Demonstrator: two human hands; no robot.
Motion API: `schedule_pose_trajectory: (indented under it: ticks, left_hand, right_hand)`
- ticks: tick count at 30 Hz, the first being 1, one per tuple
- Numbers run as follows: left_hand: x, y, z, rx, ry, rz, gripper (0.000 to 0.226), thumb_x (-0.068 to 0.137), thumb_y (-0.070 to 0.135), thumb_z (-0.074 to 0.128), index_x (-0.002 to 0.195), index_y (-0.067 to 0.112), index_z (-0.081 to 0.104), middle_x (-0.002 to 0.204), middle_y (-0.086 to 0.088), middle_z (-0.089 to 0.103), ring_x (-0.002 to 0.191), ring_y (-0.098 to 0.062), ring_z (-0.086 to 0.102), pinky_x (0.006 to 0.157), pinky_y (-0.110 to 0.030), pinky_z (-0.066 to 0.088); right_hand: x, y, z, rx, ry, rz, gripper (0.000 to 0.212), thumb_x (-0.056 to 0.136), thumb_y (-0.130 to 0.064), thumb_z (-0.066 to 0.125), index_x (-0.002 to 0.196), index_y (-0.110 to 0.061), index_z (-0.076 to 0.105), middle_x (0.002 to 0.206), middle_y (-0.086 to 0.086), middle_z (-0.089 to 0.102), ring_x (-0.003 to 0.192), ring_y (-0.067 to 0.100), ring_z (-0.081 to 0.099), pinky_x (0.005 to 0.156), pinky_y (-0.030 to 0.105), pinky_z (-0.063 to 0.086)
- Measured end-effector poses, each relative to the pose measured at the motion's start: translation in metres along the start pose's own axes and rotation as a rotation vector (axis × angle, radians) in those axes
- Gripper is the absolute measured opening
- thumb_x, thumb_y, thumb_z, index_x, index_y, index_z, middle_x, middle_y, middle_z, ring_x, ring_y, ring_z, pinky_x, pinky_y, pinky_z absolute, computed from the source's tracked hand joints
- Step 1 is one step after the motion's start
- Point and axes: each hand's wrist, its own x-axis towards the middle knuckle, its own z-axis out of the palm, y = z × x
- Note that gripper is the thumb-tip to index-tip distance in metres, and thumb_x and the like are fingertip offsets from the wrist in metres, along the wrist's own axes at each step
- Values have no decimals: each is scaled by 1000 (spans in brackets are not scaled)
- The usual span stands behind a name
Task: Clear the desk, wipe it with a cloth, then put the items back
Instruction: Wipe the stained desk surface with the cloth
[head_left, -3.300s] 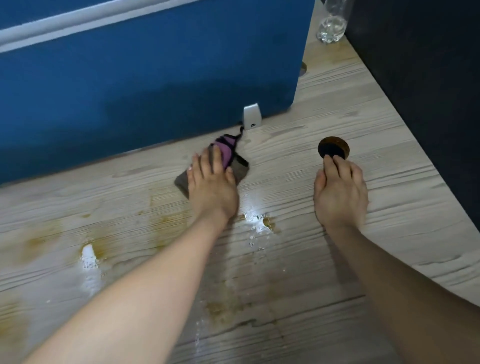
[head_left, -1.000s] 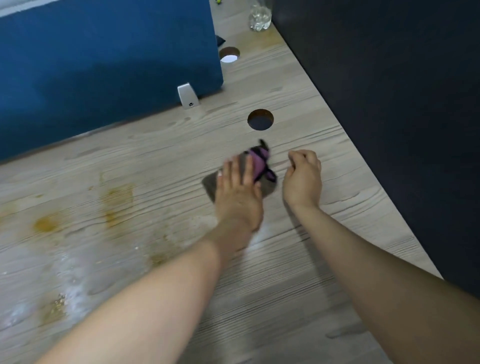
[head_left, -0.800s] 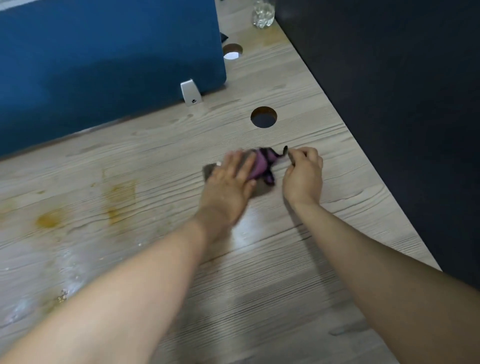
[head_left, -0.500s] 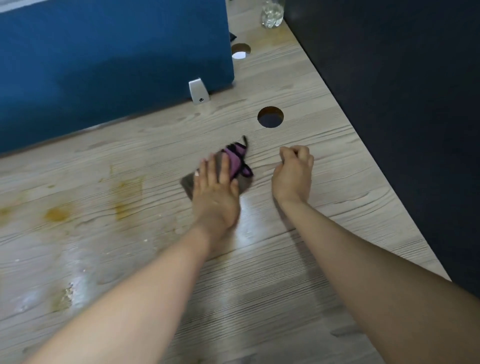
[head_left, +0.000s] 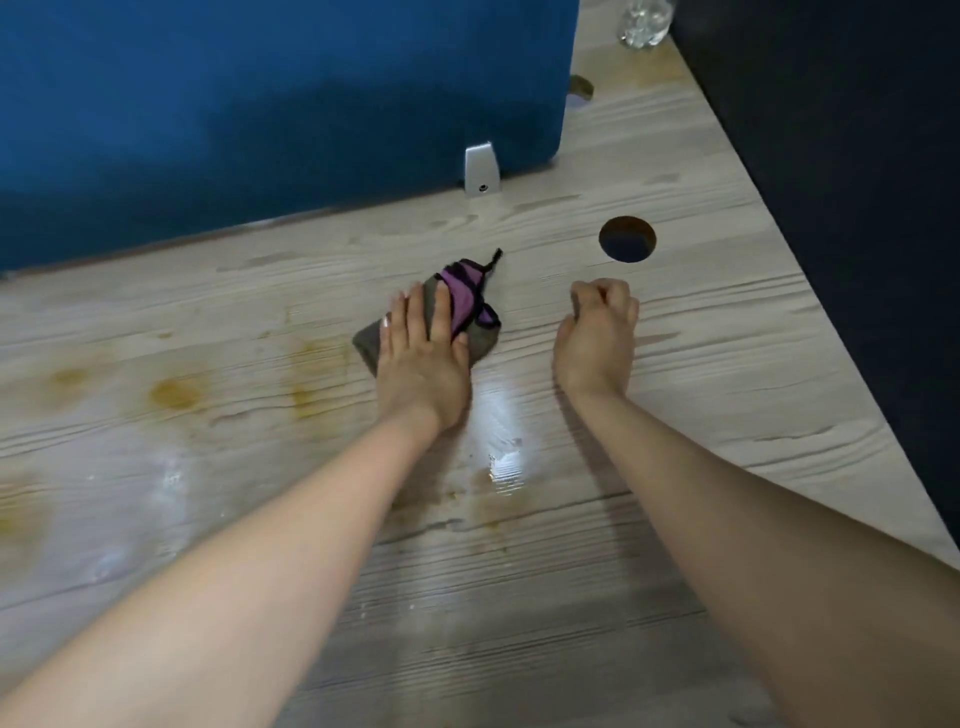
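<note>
The cloth (head_left: 470, 306) had slid back toward 9 o'clock from beside the right hand (head_left: 597, 332), so wiping was mid-stroke with yellow stains (head_left: 174, 392) left at 9 o'clock. The left hand (head_left: 423, 358) pressed flat, fingers straight, on it at the bench (head_left: 727, 364) centre. The right hand rested fisted, holding nothing.
</note>
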Motion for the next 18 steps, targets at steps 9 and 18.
schedule_pose_trajectory:
  ticks: [9, 18]
  left_hand:
    - [44, -67, -19, -8, -10, 34, 55, 101, 41, 18, 151, 28, 0, 159, 1, -4, 145, -17, -7, 117, -32, -4]
    - [20, -43, -9, -49, 31, -55, 55, 101, 36, 17, 150, 23, -5, 158, -3, -9, 145, -19, -14, 116, -33, -11]
  right_hand:
    - [-1, -1, 24, -204, 64, -212, 43, 88, -4, 54, 131, -2, 50, 128, 16, 49, 114, 30, 44, 83, 35, 46]
    - [-2, -3, 26, -246, 82, -242, 41, 89, -5, 50, 130, 1, 50, 123, 20, 50, 109, 28, 37, 91, 36, 43]
